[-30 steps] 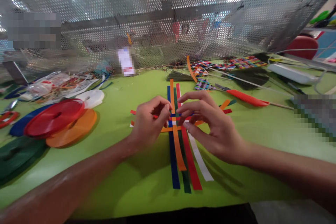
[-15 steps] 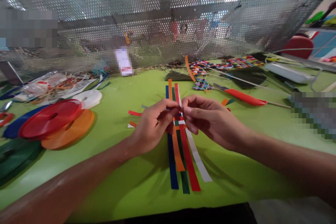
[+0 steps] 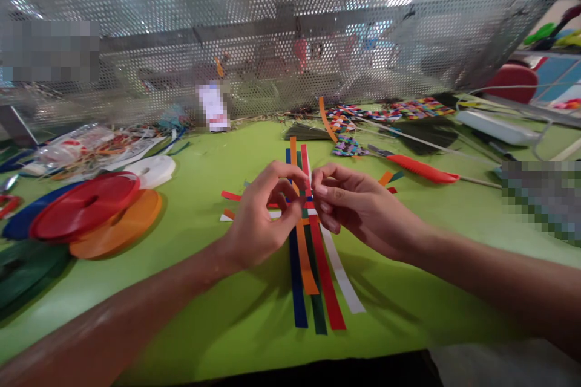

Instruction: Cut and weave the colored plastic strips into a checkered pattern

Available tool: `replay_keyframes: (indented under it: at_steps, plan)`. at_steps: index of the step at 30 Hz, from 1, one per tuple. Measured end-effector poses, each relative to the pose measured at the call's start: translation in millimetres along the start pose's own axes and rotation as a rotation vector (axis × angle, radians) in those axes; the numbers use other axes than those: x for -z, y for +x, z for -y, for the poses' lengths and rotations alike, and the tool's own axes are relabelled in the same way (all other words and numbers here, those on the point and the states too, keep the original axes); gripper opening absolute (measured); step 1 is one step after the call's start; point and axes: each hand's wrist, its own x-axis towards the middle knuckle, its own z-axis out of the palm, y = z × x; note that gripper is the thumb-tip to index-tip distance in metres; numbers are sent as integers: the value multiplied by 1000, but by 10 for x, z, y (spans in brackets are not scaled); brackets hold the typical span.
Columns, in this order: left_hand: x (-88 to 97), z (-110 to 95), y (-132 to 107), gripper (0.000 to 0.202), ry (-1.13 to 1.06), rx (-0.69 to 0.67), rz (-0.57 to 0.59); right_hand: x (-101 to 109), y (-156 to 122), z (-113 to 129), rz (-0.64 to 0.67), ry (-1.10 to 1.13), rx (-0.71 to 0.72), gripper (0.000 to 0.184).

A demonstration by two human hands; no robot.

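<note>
Coloured strips [image 3: 318,266] in blue, orange, green, red and white lie lengthwise on the green table [image 3: 218,308], crossed by short red, orange and white strips [image 3: 231,196]. My left hand [image 3: 263,221] and my right hand [image 3: 358,205] meet over the crossing. Both pinch with thumb and forefinger at the red lengthwise strip [image 3: 307,172], fingertips almost touching. What exactly sits between the fingertips is hidden.
Red [image 3: 84,205], orange [image 3: 122,230], white [image 3: 152,169], blue and dark green ribbon rolls lie at left. A red-handled cutter [image 3: 420,168] and woven multicoloured pieces [image 3: 347,145] lie at the back right. A perforated metal screen [image 3: 290,30] closes the far side.
Both hands came together from resting spread over the weave into a pinch at the red strip. Since half a second ago they have shifted only slightly.
</note>
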Motion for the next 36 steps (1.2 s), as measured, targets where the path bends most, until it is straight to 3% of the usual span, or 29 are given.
replay_keyframes:
  at_steps: [2, 7, 16, 26, 36]
  plan:
    - [4, -3, -4, 5, 94, -44, 27, 3, -2, -8, 23, 4, -4, 9]
    - [18, -37, -9, 21, 298, -163, 60, -10, -10, -2, 42, -5, -19, 15]
    - [4, -12, -54, 17, 449, -157, 72, 9, 16, -11, -24, -124, 38, 24]
    - [33, -18, -39, 16, 426, -213, 55, 6, 5, -42, -33, -155, 85, 25]
    - [42, -63, -13, 19, 255, -81, 73, 8, 8, -55, -24, -217, 172, 31]
